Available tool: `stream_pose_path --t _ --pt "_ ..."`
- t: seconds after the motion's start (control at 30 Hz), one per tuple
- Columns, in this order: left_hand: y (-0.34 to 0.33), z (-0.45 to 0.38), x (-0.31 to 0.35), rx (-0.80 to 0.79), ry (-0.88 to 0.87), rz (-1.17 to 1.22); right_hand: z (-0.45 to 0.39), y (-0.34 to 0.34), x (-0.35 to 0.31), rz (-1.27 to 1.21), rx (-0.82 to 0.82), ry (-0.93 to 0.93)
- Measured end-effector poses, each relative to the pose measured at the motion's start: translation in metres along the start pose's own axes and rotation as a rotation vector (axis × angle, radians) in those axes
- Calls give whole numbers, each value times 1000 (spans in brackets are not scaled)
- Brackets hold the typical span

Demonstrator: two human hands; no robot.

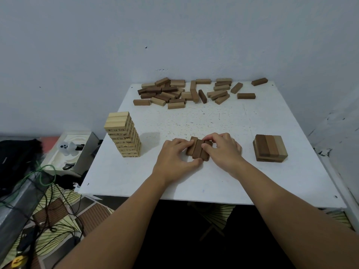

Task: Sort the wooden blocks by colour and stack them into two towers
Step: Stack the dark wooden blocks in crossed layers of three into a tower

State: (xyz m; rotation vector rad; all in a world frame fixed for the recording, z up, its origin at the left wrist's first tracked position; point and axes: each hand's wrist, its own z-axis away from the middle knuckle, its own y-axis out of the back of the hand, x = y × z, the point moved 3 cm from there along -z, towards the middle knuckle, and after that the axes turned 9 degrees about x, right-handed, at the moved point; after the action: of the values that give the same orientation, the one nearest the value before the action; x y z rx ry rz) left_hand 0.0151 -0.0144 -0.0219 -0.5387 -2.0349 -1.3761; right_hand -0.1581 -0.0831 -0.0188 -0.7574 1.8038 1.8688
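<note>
We see a matt white square table top (pixel 223 179), its paint speckled and worn. The pale rectangular wooden blocks of the tall tower (pixel 123 134) and the dark brown wooden blocks (pixel 198 150) look smooth and unvarnished.

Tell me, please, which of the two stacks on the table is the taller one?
The light tower at the left is taller, with many layers of pale blocks; the dark stack at the right has only about two layers.

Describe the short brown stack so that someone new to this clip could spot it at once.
Start at the white table and go to its right edge, right of both hands. The short brown stack sits there alone, only two layers high. The pale tower on the left is far taller, and the loose blocks lie unstacked at the back.
</note>
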Motion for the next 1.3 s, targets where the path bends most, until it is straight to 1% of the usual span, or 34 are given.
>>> stream_pose_path --t 0.13,0.3,0.57,0.73,0.9,1.07,1.3 --pt "0 -1 1 -22 -9 -3 -1 -1 2 -1 13 15" --pt "0 -3 -4 -28 13 25 4 -3 6 -17 77 61" --pt "5 -3 -2 51 80 41 10 -5 8 -26 180 91" --pt "3 -2 0 26 9 -49 10 -5 9 -39 194 103" --pt "0 0 3 45 -34 -87 12 -4 9 -53 208 113" --pt "-3 0 1 51 -5 -103 13 -4 7 -26 198 119" --pt "-2 -3 -5 32 40 -23 15 -5 7 -37 220 104"
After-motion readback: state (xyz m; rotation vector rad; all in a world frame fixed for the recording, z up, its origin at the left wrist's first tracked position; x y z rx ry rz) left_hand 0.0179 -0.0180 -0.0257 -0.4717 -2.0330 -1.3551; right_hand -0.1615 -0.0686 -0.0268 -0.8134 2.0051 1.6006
